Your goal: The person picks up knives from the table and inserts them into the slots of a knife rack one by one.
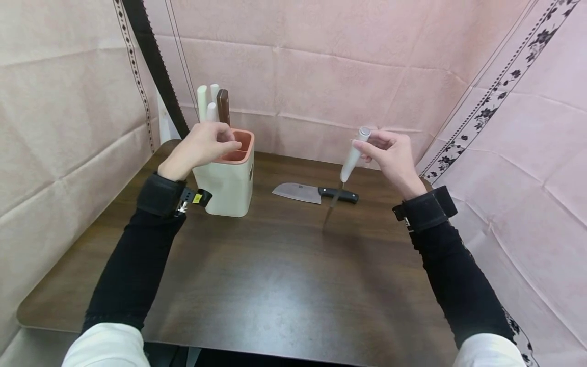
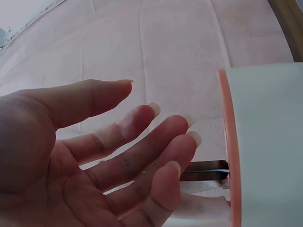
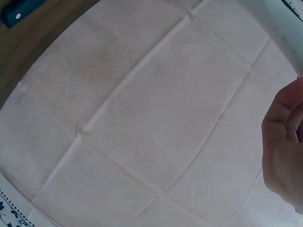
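In the head view my right hand (image 1: 392,155) pinches a white-handled knife (image 1: 350,162) near the end of its handle. Its narrow blade points down and to the left, overlapping the handle of a black-handled knife (image 1: 298,191) that lies flat on the table. My left hand (image 1: 206,146) hovers at the top of a pale green knife block (image 1: 229,188) with an orange rim. Nothing is between its loosely bent fingers in the left wrist view, where a brown handle (image 2: 203,171) shows beyond them. The right wrist view catches only part of the right hand (image 3: 284,142) and the white handle.
Several handles stand in the back of the block, among them a pale green handle (image 1: 202,102) and a brown handle (image 1: 223,106). Pink patterned cloth (image 1: 321,86) hangs behind and beside the brown wooden table (image 1: 275,285).
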`<state>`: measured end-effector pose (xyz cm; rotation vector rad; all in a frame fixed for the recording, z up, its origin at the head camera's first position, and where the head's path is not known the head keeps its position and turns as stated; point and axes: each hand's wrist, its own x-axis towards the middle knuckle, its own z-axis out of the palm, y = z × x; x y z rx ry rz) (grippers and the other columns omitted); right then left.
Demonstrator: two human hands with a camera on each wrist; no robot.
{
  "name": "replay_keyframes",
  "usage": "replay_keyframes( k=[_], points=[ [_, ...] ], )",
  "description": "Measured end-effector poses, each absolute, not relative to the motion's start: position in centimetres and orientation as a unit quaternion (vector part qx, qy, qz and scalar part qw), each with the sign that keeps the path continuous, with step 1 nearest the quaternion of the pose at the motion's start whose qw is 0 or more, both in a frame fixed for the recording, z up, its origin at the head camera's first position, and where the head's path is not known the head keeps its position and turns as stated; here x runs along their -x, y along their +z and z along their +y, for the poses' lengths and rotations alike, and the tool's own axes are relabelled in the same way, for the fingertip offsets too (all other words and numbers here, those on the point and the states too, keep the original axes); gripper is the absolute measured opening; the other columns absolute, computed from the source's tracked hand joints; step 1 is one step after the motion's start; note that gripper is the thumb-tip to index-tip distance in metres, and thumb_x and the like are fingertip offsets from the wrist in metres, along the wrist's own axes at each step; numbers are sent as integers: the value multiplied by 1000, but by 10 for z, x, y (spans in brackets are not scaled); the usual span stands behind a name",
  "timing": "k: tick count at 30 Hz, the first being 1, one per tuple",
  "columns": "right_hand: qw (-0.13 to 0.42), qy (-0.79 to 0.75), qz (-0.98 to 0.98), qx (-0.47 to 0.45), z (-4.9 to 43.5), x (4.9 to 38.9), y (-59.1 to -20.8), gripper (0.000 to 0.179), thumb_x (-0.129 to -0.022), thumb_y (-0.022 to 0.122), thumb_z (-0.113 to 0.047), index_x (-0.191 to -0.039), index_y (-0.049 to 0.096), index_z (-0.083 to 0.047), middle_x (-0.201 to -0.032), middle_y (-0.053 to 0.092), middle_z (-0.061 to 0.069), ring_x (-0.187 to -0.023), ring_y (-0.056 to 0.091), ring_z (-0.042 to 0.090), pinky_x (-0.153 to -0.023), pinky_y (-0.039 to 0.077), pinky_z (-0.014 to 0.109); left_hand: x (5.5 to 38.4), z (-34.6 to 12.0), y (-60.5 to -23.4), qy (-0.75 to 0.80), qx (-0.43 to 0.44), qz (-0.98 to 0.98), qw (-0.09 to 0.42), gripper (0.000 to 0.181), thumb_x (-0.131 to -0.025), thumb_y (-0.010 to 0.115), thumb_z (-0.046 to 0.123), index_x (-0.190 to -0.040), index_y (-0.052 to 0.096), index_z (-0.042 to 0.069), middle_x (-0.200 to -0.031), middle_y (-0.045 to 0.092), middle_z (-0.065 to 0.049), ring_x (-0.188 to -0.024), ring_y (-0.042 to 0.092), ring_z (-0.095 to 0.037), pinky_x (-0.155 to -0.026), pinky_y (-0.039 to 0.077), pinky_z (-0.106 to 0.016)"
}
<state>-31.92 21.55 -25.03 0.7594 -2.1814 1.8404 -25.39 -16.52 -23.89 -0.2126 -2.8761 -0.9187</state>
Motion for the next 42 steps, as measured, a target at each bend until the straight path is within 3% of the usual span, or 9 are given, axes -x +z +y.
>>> replay_keyframes(
  k=[6,13,19,29,36,42],
  points=[
    [93,612,-740,-262,207,316,-246,17,-82,75,-6,-99,75,-9,-77,73,-8,-60,62,5,-56,51,19,258,-161,-240,-312,80,-945,58,25,-96,56,24,-103,62,1,-103,62,-18,-92,55,-29,-73,43,-33],
    [101,598,-750,-265,202,315,-243,23,-80,78,-10,-102,74,-3,-74,72,-7,-57,60,4,-56,49,19,259,-155,-242,-316,93,-942,60,24,-95,57,22,-103,62,-1,-102,63,-19,-93,55,-30,-77,44,-35],
    [98,582,-762,-266,199,317,-242,23,-81,77,-11,-102,74,-3,-73,73,-9,-57,60,4,-57,50,20,261,-149,-243,-289,100,-950,62,24,-95,57,25,-102,65,4,-100,66,-15,-91,56,-27,-77,40,-36],
    [101,560,-778,-267,192,317,-240,20,-81,78,-17,-98,75,-8,-66,68,-5,-56,58,7,-55,46,19,267,-139,-245,-318,128,-938,56,17,-93,61,22,-87,59,6,-64,51,-2,-61,49,-18,-63,37,-30],
    [94,554,-783,-267,187,318,-239,23,-81,78,-19,-101,75,-8,-70,70,-9,-58,60,6,-59,51,22,266,-134,-245,-310,125,-941,50,19,-93,61,24,-96,65,5,-85,64,-9,-75,56,-22,-69,42,-31],
    [91,551,-783,-273,182,316,-237,26,-81,78,-20,-103,74,-6,-70,70,-7,-59,61,8,-62,52,24,269,-129,-247,-303,136,-942,58,21,-93,61,23,-97,65,3,-95,65,-14,-87,55,-26,-76,41,-35]
  ],
)
